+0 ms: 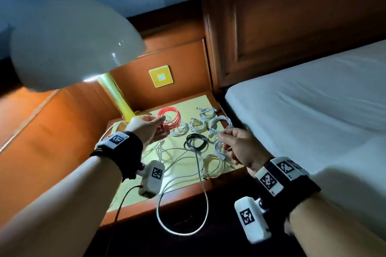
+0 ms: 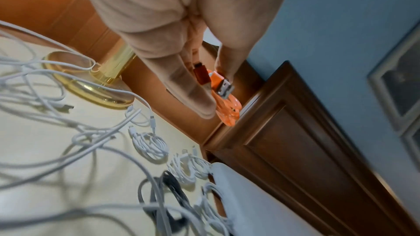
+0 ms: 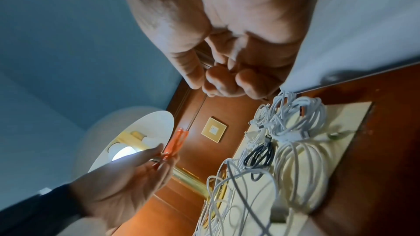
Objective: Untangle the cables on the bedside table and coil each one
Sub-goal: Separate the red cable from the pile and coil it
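Orange cable coil [image 1: 168, 118], pinched in left hand [image 1: 146, 129] above bedside table [image 1: 188, 181] beside brass lamp [image 1: 117, 94]; right hand [image 1: 240, 146] curled, contents unclear; best set down flat, clear of loose white cables [image 1: 183, 165].

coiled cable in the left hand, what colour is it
Orange cable, translucent, pinched by the left hand; clearest in the left wrist view.
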Demonstrator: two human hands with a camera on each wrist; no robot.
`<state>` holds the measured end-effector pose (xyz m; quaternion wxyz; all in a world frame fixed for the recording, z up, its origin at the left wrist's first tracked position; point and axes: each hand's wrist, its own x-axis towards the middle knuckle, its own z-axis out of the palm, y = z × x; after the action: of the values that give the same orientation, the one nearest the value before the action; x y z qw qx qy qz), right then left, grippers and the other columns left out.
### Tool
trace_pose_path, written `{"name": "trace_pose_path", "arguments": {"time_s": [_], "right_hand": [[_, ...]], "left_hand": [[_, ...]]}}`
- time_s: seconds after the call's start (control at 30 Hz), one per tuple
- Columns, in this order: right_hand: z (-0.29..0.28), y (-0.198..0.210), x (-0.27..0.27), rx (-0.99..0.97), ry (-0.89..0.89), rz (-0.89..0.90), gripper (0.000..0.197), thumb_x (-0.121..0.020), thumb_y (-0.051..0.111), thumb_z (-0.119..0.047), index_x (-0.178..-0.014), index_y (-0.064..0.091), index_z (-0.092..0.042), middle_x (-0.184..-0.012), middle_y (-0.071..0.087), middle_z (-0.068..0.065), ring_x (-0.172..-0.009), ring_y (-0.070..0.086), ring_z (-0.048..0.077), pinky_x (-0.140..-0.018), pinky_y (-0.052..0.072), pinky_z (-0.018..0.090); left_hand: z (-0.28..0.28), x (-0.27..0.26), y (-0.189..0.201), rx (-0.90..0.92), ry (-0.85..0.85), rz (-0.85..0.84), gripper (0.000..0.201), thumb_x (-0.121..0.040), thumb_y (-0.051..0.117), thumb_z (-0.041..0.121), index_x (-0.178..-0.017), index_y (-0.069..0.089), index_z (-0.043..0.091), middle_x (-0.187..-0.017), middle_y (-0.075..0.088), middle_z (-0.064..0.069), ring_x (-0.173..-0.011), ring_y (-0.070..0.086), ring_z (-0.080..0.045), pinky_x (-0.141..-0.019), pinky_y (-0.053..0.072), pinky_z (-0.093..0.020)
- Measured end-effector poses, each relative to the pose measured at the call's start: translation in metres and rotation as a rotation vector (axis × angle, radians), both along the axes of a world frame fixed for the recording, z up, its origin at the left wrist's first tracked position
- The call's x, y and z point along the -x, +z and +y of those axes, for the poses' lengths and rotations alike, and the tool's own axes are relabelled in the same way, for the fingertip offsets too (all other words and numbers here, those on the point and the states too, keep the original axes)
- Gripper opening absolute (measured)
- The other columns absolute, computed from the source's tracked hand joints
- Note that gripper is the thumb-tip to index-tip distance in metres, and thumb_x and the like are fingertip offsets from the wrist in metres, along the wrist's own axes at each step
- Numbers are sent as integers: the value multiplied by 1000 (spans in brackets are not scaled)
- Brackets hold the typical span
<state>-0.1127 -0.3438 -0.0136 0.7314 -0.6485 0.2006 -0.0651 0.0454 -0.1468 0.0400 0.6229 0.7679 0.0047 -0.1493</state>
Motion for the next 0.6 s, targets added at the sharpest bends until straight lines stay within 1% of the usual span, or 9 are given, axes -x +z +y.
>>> {"name": "trace_pose_path", "arguments": {"time_s": [0.03,0.1,0.17,0.2,0.3,0.43,0.5,0.57,0.6], "right_hand": [[-4,-4,-7,-4,-2,-2,12,-98,61,-21,-95,62,-10,-57,54,-3,-43,39,10,-39,29,23],[-13,-12,-20,16,-18,-17,11,-97,63,-22,-90,63,-13,-57,54,-5,-44,39,10,-39,29,22],[-18,-20,-28,37,-54,-32,12,-95,64,-26,-88,65,-17,-61,55,-6,-46,40,10,-42,31,23],[-22,-24,-33,55,-74,-39,13,-95,64,-28,-86,65,-18,-62,56,-7,-46,41,10,-44,32,24],[-28,-31,-42,100,-104,-46,15,-93,64,-31,-83,66,-20,-61,58,-10,-48,45,7,-51,36,25],[-32,-31,-46,145,-91,-85,15,-91,66,-34,-83,69,-21,-62,60,-12,-52,49,2,-58,39,22],[-32,-31,-43,217,-72,-91,15,-91,65,-33,-82,68,-21,-62,59,-11,-52,49,1,-57,38,17],[-33,-34,-42,255,-71,-90,15,-90,66,-32,-80,67,-21,-62,61,-9,-54,50,2,-59,39,19],[-36,-36,-42,266,-84,-82,16,-90,66,-32,-79,67,-21,-63,61,-9,-55,51,2,-60,40,21]], "left_hand": [[-8,-14,0,-57,9,-1,24,-95,66,14,-104,63,-8,-83,66,-21,-66,65,-26,-57,62,-31],[-22,-44,-4,-153,43,-21,24,-94,68,15,-102,64,-7,-90,66,-24,-70,66,-28,-50,60,-29],[-33,-71,-10,-233,63,-50,24,-94,68,16,-101,65,-7,-90,64,-23,-71,67,-30,-45,57,-27],[-41,-85,-15,-281,63,-52,25,-95,68,17,-101,66,-7,-90,64,-21,-72,67,-31,-45,58,-28],[-63,-120,-28,-342,60,-2,21,-95,68,17,-94,65,-3,-84,63,-17,-67,66,-27,-50,60,-31],[-96,-159,-51,-366,58,82,24,-93,70,13,-76,55,4,-74,60,-13,-66,66,-26,-65,62,-43],[-109,-170,-60,-390,47,84,24,-92,72,12,-76,57,2,-75,63,-15,-71,70,-31,-69,63,-45],[-120,-178,-68,-433,25,89,22,-90,73,12,-79,60,-2,-74,65,-17,-81,73,-36,-80,61,-47],[-124,-179,-72,-459,6,95,22,-91,73,12,-83,62,-5,-73,66,-17,-80,73,-36,-80,61,-48]]}}
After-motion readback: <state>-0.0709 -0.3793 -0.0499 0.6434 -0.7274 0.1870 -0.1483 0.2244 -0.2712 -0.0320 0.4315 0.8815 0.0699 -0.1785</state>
